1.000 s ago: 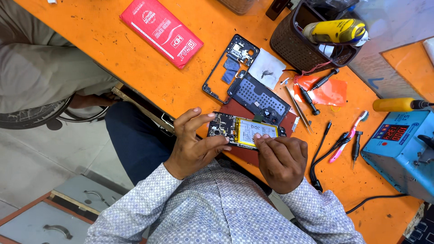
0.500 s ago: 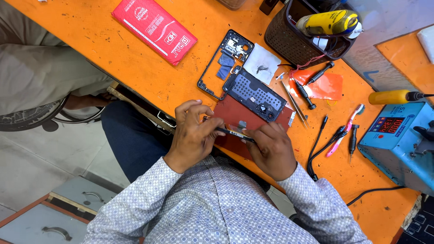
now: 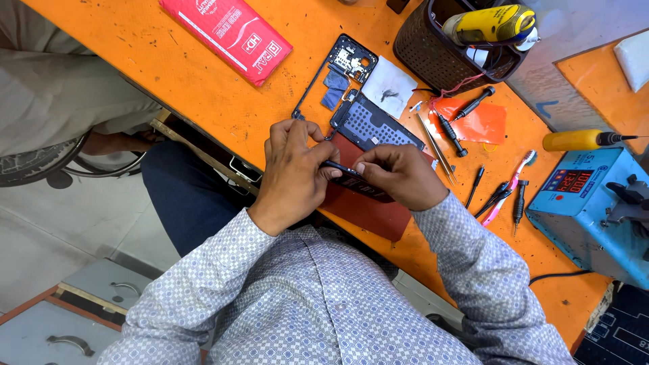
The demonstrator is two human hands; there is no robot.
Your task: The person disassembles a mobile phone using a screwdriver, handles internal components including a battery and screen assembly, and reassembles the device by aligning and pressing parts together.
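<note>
Both hands closed on dark phone body (image 3: 355,182), held edge-up just above dark red mat (image 3: 368,209) at near edge of orange bench (image 3: 203,101). Left hand (image 3: 292,172) pinching near end, thumb and forefinger clamped together on it. Right hand (image 3: 400,176) gripping far side, fingertips pressed on upper edge.

Just beyond hands: perforated dark back cover (image 3: 375,125) lying flat, touching top of mat. Beside it, empty phone frame (image 3: 334,74) with small blue pieces inside. White tissue (image 3: 389,86) right of frame.

Further right: tweezers (image 3: 433,142), two black screwdrivers (image 3: 451,135) on orange plastic sheet (image 3: 483,125), pink toothbrush (image 3: 508,189) among more small drivers. Blue heating unit (image 3: 595,216) at right edge. Dark basket (image 3: 439,47) holding yellow tool (image 3: 493,23) at top. Red flat package (image 3: 226,37) at upper left.
</note>
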